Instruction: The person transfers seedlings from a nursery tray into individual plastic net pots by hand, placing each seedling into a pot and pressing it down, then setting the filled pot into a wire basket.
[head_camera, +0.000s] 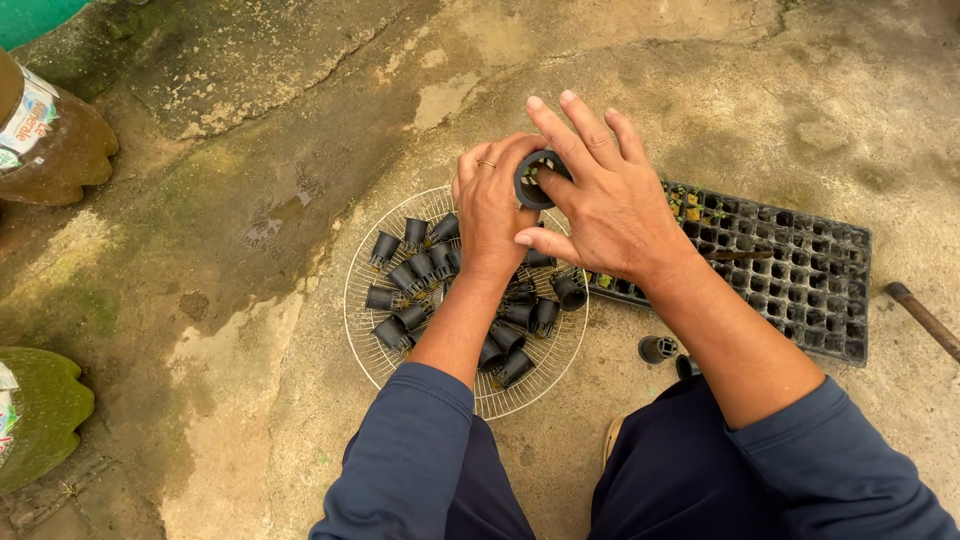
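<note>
Head view: damp, cracked concrete floor (250, 230), where left hand (490, 205) and right hand (610, 200) together grip a small black net pot (530, 180) above a white wire basket (365, 300) of pots, seemingly light, stiff, best pinched at its rim.

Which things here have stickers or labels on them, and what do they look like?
Brown plastic bottle, lying at the top left: a white label with blue and green patches.
Green bottle bottom, at the left edge lower down: a sliver of pale label.
No signs or screens.
</note>
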